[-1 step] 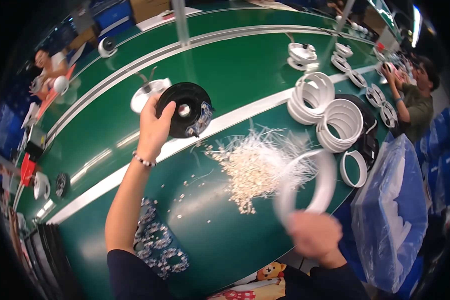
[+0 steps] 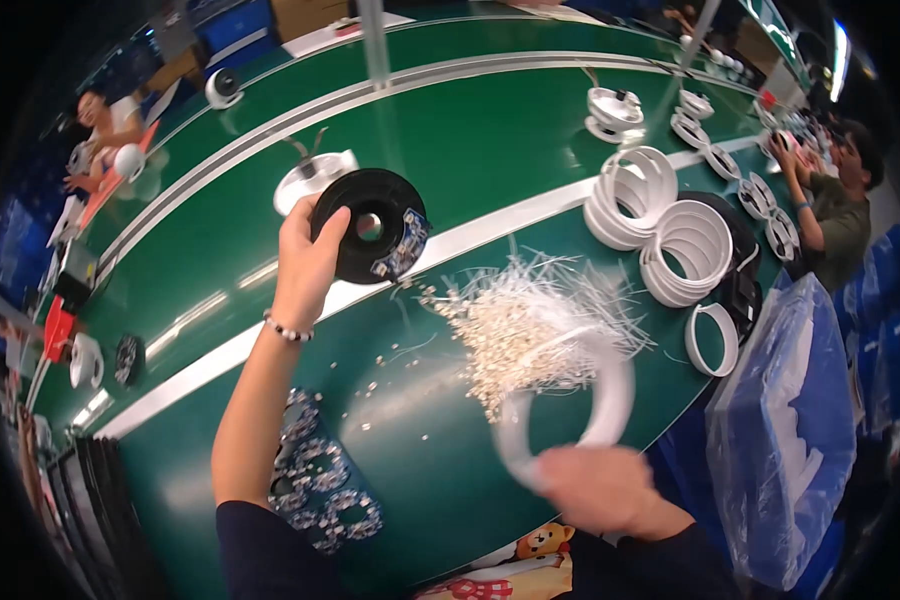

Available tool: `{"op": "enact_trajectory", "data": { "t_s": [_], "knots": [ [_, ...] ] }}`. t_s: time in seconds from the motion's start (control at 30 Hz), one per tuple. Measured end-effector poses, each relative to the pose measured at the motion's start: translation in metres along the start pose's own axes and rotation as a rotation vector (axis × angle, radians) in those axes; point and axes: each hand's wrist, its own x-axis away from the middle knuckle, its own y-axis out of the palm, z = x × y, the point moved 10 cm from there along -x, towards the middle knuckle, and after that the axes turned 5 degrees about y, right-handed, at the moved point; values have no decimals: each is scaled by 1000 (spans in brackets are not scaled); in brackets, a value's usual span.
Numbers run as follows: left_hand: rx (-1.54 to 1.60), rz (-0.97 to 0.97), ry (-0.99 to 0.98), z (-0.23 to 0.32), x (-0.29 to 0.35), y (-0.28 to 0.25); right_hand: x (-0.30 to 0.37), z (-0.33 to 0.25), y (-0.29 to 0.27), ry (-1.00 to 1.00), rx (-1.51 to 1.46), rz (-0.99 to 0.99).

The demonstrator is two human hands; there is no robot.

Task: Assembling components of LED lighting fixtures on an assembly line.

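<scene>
Raised over the bench, my left hand (image 2: pixel 305 260) grips a black disc (image 2: pixel 352 255) by its left edge, thumb on its face. The disc has a hole in the middle and a curved blue circuit board (image 2: pixel 402 250) on its lower right. Lower right, my right hand (image 2: pixel 605 490), smeared by motion, is closed on the near rim of a white ring (image 2: pixel 612 395). This ring is blurred too and overlaps the front of a heap of small cream-coloured pieces (image 2: pixel 480 345) and thin white strips (image 2: pixel 560 275). Behind the disc lies a white round housing (image 2: pixel 305 183) with wires.
Stacks of white rings (image 2: pixel 685 245) stand right of the heap, with a single white ring (image 2: pixel 693 340) before them. Ring-shaped circuit boards (image 2: pixel 355 515) lie beside my left forearm. A plastic-lined blue bin (image 2: pixel 770 430) is at the right edge. Co-workers sit far left and right.
My right hand has brought the white ring leftward and a little lower, toward the front of the heap. My left hand still holds the black disc in nearly the same place.
</scene>
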Motion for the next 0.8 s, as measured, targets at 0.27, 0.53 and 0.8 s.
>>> {"op": "enact_trajectory", "data": {
  "t_s": [0.27, 0.53, 0.8],
  "knots": [
    [188, 195, -31, 27, 79, -84, 2, -83, 102, -326, -153, -331],
    [246, 261, -39, 18, 100, -102, -53, -44, 118, -13, 79, -626],
    [282, 324, -1, 4, 115, -85, -125, 0, 57, 201, -827, 57]
  ]
}}
